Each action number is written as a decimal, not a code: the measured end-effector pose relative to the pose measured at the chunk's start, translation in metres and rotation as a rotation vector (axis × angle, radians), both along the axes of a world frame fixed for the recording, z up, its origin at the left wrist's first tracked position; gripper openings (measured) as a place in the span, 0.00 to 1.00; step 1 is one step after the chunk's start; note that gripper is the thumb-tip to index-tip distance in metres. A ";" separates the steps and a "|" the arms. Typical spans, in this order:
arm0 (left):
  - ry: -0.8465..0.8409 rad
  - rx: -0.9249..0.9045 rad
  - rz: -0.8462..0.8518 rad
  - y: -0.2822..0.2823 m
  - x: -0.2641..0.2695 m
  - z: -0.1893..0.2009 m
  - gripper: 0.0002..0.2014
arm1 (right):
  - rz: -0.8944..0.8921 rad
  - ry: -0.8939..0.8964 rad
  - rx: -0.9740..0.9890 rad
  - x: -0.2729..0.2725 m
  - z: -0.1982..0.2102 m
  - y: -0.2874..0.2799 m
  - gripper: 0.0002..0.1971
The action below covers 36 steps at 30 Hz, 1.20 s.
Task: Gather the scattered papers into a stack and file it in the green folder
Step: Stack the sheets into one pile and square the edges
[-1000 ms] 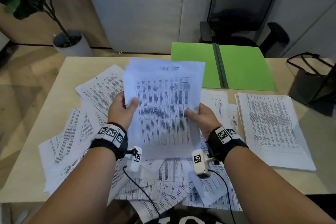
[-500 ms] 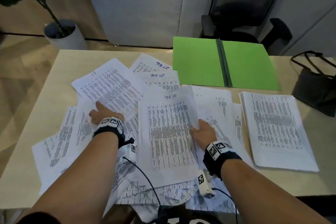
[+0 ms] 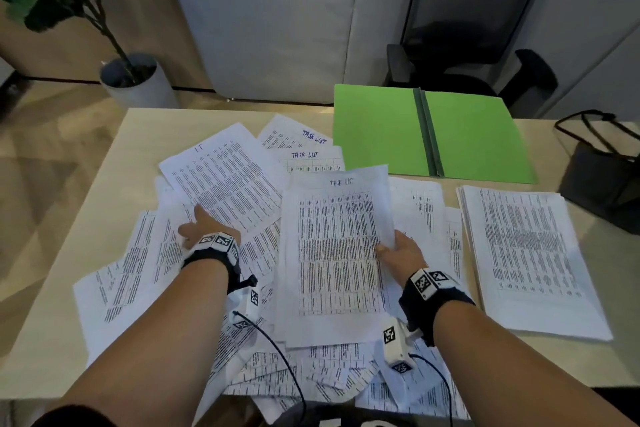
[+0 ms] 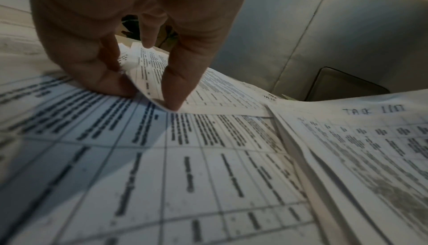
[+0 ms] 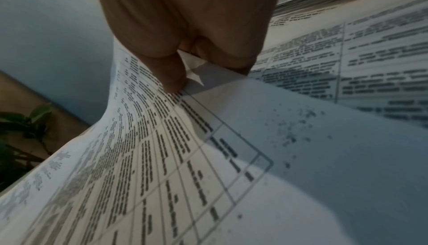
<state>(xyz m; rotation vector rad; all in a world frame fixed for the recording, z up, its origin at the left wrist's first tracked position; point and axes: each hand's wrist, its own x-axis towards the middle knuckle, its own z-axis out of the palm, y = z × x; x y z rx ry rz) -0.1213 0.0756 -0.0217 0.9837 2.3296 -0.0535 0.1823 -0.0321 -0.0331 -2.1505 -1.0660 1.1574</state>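
Loose papers [image 3: 145,274] spill over the tabletop's [image 3: 52,322] near edge. Above them, the right hand [image 3: 398,250] pinches the right edge of a gathered bundle [image 3: 336,253], thumb on top. The left hand [image 3: 204,229] lifts the corner of an angled sheet [image 3: 225,180], seemingly between thumb and finger. A neat stack [image 3: 526,253] lies by the right edge. The green folder [image 3: 381,132] lies open at the far edge.

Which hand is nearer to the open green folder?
Right. The right hand grips papers below the green folder's near edge; the left hand is farther left, on scattered sheets.
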 end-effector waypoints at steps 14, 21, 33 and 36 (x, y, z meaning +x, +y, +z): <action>-0.519 0.299 -0.083 -0.054 -0.005 0.008 0.19 | -0.294 0.474 0.276 -0.008 0.043 0.021 0.05; -0.548 0.132 -0.247 -0.080 0.002 0.002 0.24 | 0.104 -0.028 -0.076 -0.023 -0.005 0.026 0.07; -0.385 0.401 -0.262 -0.078 0.010 0.006 0.15 | 0.026 0.167 0.093 -0.028 0.011 0.027 0.17; -0.076 0.240 -0.123 -0.073 -0.009 -0.003 0.26 | 0.105 -0.066 0.022 -0.029 0.009 0.021 0.13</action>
